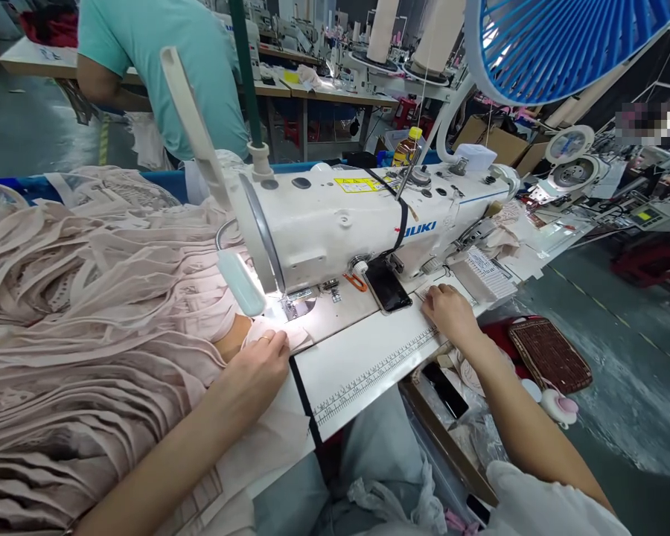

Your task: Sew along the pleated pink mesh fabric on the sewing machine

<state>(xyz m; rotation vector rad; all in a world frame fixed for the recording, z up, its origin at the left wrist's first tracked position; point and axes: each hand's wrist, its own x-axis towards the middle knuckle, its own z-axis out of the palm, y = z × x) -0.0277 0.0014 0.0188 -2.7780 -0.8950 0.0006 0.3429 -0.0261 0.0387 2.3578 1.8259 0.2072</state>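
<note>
My left hand [260,365] rests on a pale pink fabric piece [282,336] just in front of the needle area [290,307] of a white Juki sewing machine [362,216], fingers curled down onto the cloth. My right hand [450,309] lies on the white table top [368,357] to the right, knuckles up, fingers bent at a small white item I cannot make out. A black phone [388,286] lies beside the machine, left of that hand.
A big heap of pink pleated fabric [83,320] fills the left. A person in a teal shirt [161,67] stands behind the machine. A blue fan [558,45] hangs top right. A woven basket [550,353] and floor lie right of the table.
</note>
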